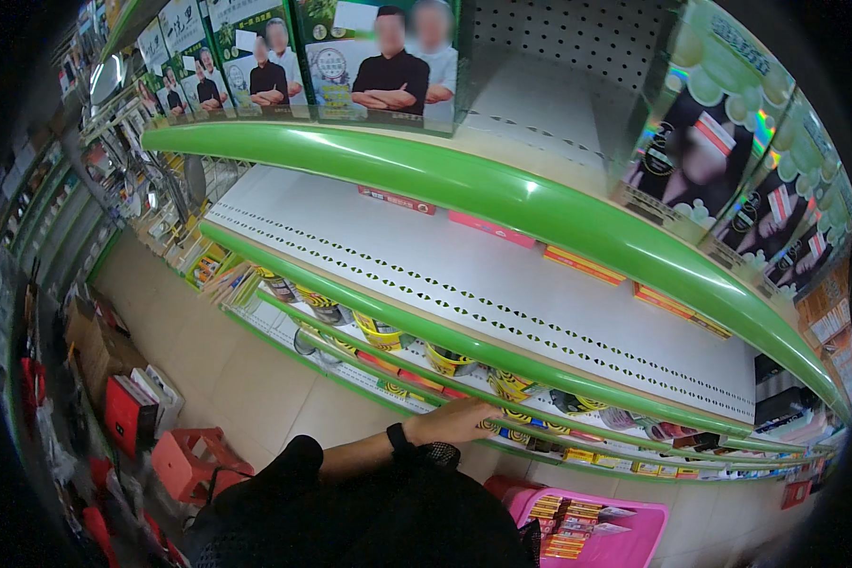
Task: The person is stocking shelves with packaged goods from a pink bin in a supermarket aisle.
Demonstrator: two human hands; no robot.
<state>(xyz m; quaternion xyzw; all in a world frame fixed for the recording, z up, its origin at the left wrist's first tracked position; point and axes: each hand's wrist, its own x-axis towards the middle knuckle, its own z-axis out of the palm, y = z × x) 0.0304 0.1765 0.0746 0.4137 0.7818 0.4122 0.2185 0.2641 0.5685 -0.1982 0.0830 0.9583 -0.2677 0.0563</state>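
Our left hand (459,419), a black band at the wrist, lies flat and spread on the lower shelf's green edge (540,428), clamped on nothing. The yellow tubs (445,360) stand just behind its fingers; a careless nudge could tip one. Our right hand is unseen.

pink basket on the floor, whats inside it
The pink basket holds a stack of flat red-and-yellow packets, some with pale ends. Its near corner is covered by the person's dark clothing, so anything lying there, or beneath the packets, cannot be seen.
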